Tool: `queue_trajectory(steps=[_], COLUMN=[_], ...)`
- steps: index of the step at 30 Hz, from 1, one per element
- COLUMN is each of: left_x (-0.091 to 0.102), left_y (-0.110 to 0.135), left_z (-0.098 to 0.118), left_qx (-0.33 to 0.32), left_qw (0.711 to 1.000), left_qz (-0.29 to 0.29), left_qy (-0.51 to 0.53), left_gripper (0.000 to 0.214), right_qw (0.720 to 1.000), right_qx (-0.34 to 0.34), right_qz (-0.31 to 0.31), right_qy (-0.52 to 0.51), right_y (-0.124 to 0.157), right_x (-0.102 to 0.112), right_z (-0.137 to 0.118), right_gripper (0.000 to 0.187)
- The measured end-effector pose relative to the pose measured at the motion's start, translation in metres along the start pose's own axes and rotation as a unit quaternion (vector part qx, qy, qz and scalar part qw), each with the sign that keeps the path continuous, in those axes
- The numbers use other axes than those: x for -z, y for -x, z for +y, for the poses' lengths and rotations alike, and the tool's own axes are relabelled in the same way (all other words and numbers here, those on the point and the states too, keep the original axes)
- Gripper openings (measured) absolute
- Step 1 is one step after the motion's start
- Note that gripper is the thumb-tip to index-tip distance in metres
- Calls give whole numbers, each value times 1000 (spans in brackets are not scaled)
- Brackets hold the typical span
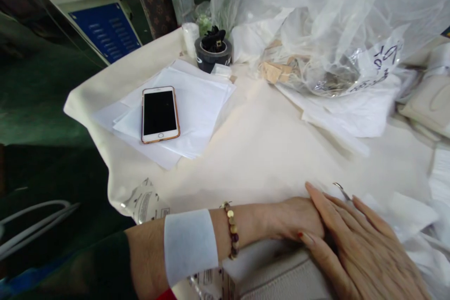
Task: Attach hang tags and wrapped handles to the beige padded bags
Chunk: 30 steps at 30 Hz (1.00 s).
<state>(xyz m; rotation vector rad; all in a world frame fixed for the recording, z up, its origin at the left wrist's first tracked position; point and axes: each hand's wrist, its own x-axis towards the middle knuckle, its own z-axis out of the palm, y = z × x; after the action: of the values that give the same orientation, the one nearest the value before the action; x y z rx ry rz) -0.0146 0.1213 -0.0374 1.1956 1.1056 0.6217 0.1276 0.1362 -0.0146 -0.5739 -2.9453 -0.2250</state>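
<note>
My left hand (302, 213) reaches in from the left, with a beaded bracelet (232, 229) at the wrist and a white band (191, 243) around the forearm. Its fingers are mostly hidden under my right hand (362, 243), which lies across it with fingers stretched out and thumb apart. A thin curved metal tip (341, 188) pokes out beyond the fingers; the rest of that tool is covered, and which hand has it I cannot make out. Below both hands lies a beige, leather-like piece (284, 274) with a stitched edge, partly cut off by the frame.
A phone (160, 115) rests on white paper sheets (197, 108). Behind it stand a black tape roll (213, 58) and a white roll (190, 40). Clear plastic bags (326, 33) fill the back right, beige items (431, 98) the right side. Printed plastic wrap (146, 201) hangs near the table's left edge.
</note>
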Motion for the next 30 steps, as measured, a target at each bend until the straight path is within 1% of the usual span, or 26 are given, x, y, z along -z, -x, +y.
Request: queue_trajectory(steps=[1, 2, 3, 4, 5, 6, 8, 9, 11, 12, 14, 17, 19, 21, 23, 24, 26, 28, 30], left_x=[3, 6, 9, 11, 12, 14, 17, 18, 21, 22, 25, 27, 26, 22, 14, 10, 1, -6, -11], left_y=[9, 21, 36, 53, 70, 88, 120, 132, 147, 149, 146, 131, 120, 108, 99, 96, 92, 89, 84], left_z=[-2, -4, -8, -12, -17, -22, -31, -35, -40, -42, -44, -45, -45, -47, -48, -47, -44, -38, -32], left_qx=[-5, -6, -5, -2, -2, -13, -64, -81, -95, -95, -104, -144, -168, -192, -195, -182, -127, -43, 39], left_qw=[1000, 999, 999, 998, 998, 998, 996, 993, 989, 988, 986, 973, 957, 944, 943, 947, 961, 980, 989], left_qz=[-12, -10, 6, 36, 58, 55, -3, -27, -45, -44, -41, -53, -73, -88, -70, -45, 19, 74, 108], left_qy=[-20, -37, -48, -49, -39, -36, -67, -83, -107, -114, -125, -174, -224, -252, -259, -259, -243, -177, -97], left_gripper=[44, 36, 25, 19, 25, 32, 39, 41, 38, 35, 26, 15, 19, 23, 22, 20, 16, 9, 11], right_qw=[1000, 1000, 1000, 1000, 1000, 1000, 999, 999, 999, 999, 999, 999, 999, 999, 999, 999, 999, 999, 999], right_qx=[-5, -7, -6, -1, 3, 8, 15, 17, 20, 20, 21, 22, 13, 5, 6, 8, 15, 20, 11], right_qz=[1, 0, -1, -1, 3, 9, 19, 24, 24, 24, 25, 28, 34, 41, 38, 39, 42, 48, 48], right_qy=[4, 9, 14, 18, 23, 26, 26, 24, 19, 17, 15, 4, -5, -14, -18, -16, -10, -2, -4], right_y=[1, 2, 3, 4, 4, 4, 2, 2, 2, 2, 4, 10, 14, 16, 16, 14, 10, 6, 4], right_x=[-1, -2, -3, -3, -3, -2, 0, 0, 2, 2, 2, -1, -3, -4, -3, -2, 1, 4, 5], right_z=[0, 0, 0, 0, 0, 0, 0, 0, 1, 1, 3, 4, 4, 5, 5, 5, 5, 2, -2], right_gripper=[64, 64, 64, 63, 63, 62, 60, 58, 56, 55, 56, 54, 53, 53, 51, 50, 49, 50, 51])
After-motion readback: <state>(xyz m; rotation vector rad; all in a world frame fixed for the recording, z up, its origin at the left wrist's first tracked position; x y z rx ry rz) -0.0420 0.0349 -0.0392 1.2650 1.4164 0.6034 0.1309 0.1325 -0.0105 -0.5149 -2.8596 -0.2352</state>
